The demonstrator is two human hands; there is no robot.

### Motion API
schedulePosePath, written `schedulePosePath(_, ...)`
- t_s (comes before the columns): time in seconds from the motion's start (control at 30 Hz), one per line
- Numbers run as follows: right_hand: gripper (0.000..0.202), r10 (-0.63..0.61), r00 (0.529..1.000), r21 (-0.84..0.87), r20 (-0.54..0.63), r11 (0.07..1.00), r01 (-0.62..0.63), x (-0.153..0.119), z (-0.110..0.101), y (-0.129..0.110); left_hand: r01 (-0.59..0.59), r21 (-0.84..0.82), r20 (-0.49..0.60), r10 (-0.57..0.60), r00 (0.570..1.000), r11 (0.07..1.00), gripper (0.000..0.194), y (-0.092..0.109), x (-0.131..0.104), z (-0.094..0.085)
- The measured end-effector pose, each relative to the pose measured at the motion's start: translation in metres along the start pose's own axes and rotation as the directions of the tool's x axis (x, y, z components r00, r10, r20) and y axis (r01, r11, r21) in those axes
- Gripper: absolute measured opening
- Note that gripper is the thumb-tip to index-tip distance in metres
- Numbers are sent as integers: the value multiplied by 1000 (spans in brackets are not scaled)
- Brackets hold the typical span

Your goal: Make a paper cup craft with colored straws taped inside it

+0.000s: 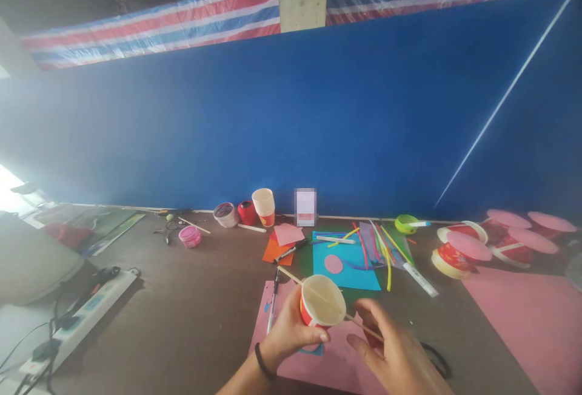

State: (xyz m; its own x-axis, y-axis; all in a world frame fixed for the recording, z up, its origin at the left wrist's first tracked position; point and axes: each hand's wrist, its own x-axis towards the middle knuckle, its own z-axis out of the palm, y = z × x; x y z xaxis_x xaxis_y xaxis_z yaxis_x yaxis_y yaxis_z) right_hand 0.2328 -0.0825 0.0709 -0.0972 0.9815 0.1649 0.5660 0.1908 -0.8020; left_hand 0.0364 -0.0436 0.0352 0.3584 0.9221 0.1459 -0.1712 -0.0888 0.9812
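Fingers of the left hand wrap the red paper cup from its left, above the pink paper sheet on the counter. Thin wooden stick crosses the rim — upper left to lower right — its near end pinched by the right hand.

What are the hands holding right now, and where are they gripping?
Left hand grips the paper cup by its side wall; right hand pinches the wooden stick through it.

You've got a red-and-white paper cup tilted, mouth facing you, wooden stick skewered through it, poking out beyond your fingers both sides.
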Motion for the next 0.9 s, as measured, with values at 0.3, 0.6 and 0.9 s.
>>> schedulePosePath(0.3,34,43,976,-9,214,999,-42,6,-14,-7,52,-14,5,-52,999,999,72,4,-12,5)
schedulePosePath(0.6,41,30,990,37,137,999,-35,-7,-4,-6,7,-33,-26,-7,1000,999,68,5,-23,-13)
schedulePosePath(0.9,38,286,955,10,-81,958,-286,-50,-65,91,-1,-97,-113,-10,994,995,64,17,-16,-33)
